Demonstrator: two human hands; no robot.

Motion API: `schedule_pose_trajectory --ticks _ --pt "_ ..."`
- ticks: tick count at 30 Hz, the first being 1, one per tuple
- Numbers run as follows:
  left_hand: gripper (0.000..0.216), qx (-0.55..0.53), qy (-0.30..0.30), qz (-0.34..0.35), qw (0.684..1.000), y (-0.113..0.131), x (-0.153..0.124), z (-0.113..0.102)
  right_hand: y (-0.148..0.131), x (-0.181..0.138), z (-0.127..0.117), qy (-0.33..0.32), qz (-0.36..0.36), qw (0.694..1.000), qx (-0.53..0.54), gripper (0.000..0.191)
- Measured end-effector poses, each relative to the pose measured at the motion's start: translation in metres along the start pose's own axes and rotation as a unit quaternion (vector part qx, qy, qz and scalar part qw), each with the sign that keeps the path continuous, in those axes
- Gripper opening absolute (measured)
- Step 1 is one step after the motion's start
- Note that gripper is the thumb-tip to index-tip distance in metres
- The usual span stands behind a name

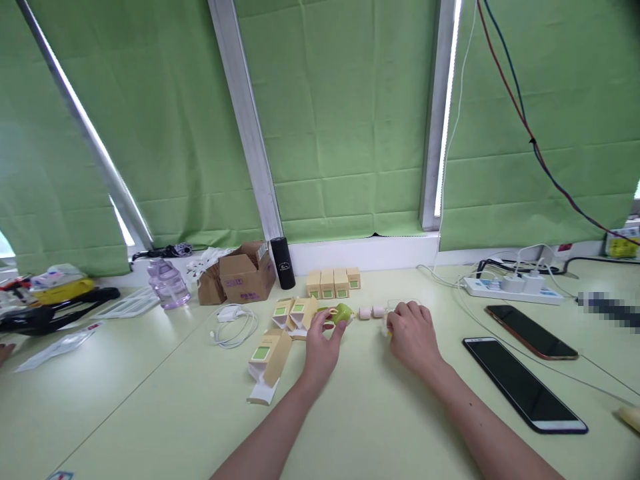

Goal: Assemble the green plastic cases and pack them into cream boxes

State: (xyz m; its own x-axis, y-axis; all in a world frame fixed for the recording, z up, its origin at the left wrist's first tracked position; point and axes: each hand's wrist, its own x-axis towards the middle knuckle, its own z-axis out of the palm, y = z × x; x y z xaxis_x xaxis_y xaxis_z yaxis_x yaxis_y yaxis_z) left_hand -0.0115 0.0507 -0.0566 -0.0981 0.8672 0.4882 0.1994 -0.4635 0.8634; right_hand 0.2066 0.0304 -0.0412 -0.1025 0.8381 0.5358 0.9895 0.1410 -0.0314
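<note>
My left hand (pixel 323 343) pinches a small, rounded green object (pixel 343 313) with a pale yellow loop near its end; its exact kind is unclear. Close beside it, two small pale pink blocks (pixel 365 313) sit on the table. My right hand (pixel 413 335) has its fingers curled together at the right of these blocks. Around its fingertips shows some clear material with a bit of yellow, mostly covered by the hand. Left of my left hand lie opened kraft boxes (pixel 271 353) with green labels and white flaps.
Several closed small boxes (pixel 327 283) stand farther back, near a black cylinder (pixel 283 263) and a brown carton (pixel 246 275). A white cable with adapter (pixel 234 323) lies left. Two phones (pixel 523 383) and a power strip (pixel 515 289) are at the right. A purple bottle (pixel 169 285) stands back left.
</note>
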Motion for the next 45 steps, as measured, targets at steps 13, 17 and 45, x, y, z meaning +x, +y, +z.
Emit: schedule_pose_trajectory --ticks 13,17,45 --pt "0.050 -0.095 0.017 -0.077 0.992 0.009 0.005 -0.001 -0.020 -0.007 0.014 -0.087 0.026 0.961 0.260 0.063" --pt "0.054 -0.102 0.028 -0.086 0.991 0.007 0.007 0.000 -0.015 -0.006 0.029 -0.131 0.075 0.933 0.326 0.049" --pt "0.056 -0.107 0.020 -0.089 0.990 0.005 0.004 -0.002 -0.030 -0.003 0.005 -0.126 0.208 0.412 0.878 0.036"
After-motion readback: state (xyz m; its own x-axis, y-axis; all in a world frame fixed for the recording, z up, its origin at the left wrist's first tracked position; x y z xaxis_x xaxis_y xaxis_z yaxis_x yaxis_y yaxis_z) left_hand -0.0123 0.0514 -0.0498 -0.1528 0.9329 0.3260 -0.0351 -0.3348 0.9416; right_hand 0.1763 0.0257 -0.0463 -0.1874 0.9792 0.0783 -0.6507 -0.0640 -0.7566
